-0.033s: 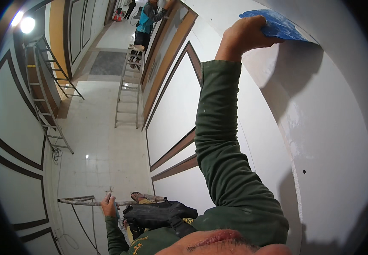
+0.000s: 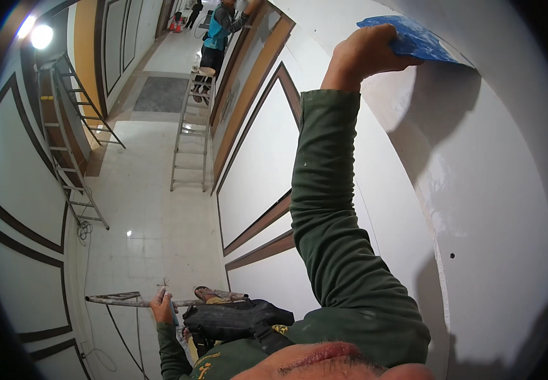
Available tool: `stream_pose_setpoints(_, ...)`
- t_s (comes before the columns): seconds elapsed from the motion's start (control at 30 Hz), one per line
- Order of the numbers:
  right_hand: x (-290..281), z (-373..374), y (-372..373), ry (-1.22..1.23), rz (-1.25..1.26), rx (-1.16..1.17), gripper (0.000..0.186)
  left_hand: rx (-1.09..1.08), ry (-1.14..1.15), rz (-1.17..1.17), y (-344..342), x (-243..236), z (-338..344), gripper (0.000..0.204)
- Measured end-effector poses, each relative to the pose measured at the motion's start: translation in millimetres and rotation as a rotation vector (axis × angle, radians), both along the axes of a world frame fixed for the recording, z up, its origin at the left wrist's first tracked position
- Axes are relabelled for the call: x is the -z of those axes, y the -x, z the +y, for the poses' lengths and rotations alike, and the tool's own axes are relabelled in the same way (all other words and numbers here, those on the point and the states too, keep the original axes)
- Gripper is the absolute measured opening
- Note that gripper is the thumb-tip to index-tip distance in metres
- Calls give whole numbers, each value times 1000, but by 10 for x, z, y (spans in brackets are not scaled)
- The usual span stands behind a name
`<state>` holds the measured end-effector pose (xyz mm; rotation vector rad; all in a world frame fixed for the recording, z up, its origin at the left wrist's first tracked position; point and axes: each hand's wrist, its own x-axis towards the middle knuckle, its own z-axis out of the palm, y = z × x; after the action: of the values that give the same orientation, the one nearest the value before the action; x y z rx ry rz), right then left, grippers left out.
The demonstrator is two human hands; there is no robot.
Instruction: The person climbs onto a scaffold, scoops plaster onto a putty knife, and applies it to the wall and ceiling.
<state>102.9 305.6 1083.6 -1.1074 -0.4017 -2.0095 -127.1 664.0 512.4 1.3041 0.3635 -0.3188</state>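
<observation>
We see a thin, flat blue spreader [image 2: 427, 43], smeared with white, against the white wall [image 2: 502, 171], its near edge pinched between the right hand's [image 2: 372, 56] closed fingers. The left hand [image 2: 161, 307] curls around a slim pale object [image 2: 174, 314], mostly hidden.

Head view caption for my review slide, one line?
The right hand holds a white-smeared blue sheet against a pale wall, ladders standing in the corridor.
</observation>
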Motion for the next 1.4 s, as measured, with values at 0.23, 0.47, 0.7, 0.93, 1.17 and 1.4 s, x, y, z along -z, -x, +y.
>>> stream_pose_setpoints(0.23,-119,200,-106,-79,-16,-50,70,-80,10,18,123,18,59,45)
stream_pose_setpoints(0.47,-148,1210,-488,-23,-114,-21,60,-238,3,74,383,98,197,43)
stream_pose_setpoints(0.7,-123,2515,-873,-1,59,214,57,-314,-6,139,664,-28,178,46)
stream_pose_setpoints(0.93,185,2680,-959,111,96,107,53,-373,-37,158,737,46,151,42)
stream_pose_setpoints(1.17,388,1240,-757,-249,155,-324,49,-369,-3,112,637,185,255,44)
stream_pose_setpoints(1.4,-8,815,178,-309,55,-332,59,-283,-123,143,591,336,353,43)
